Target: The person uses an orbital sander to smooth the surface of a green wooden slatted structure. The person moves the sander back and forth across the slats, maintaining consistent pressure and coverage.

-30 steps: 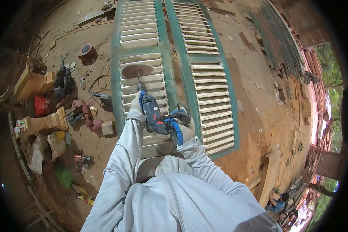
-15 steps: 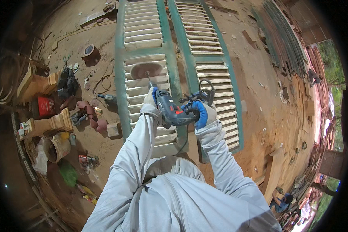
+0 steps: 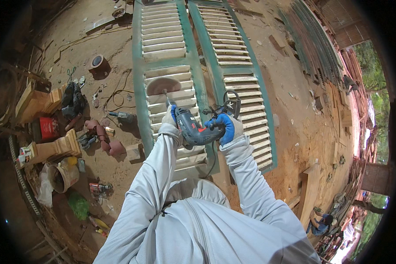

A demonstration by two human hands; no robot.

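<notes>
The operator wears a pale grey jacket [image 3: 207,229], both sleeves extended forward. The hands wear white gloves with blue palms.

Right hand [image 3: 229,130]: fingers curled around the rear handle of a dark drill [image 3: 193,127]. A loop of black cord [image 3: 240,104] stands just beside this hand.

Left hand [image 3: 169,116]: closed around the front of the drill, behind the spindle; its fingertips are partly hidden.

The drill is positioned over the lower part of the left shutter [image 3: 165,64], with its spindle directed away from the operator. A round brown disc [image 3: 163,86] is mounted at its end; its surface is blurred. The disc overlaps the upper slats of the lower panel; contact cannot be confirmed.

The left shutter has a green frame and pale slats. The right shutter [image 3: 236,69], of the same type, lies beside it.

To the left on the dirt floor: a red power tool [image 3: 100,189], a wooden block [image 3: 135,153] near the left shutter, a white bucket [image 3: 70,176], a red container [image 3: 49,127] and a black bag [image 3: 73,100]. To the right: a wooden plank [image 3: 309,189], a second person [image 3: 320,224] near the edge of view and, farther off, a stack of long dark strips [image 3: 314,39].
</notes>
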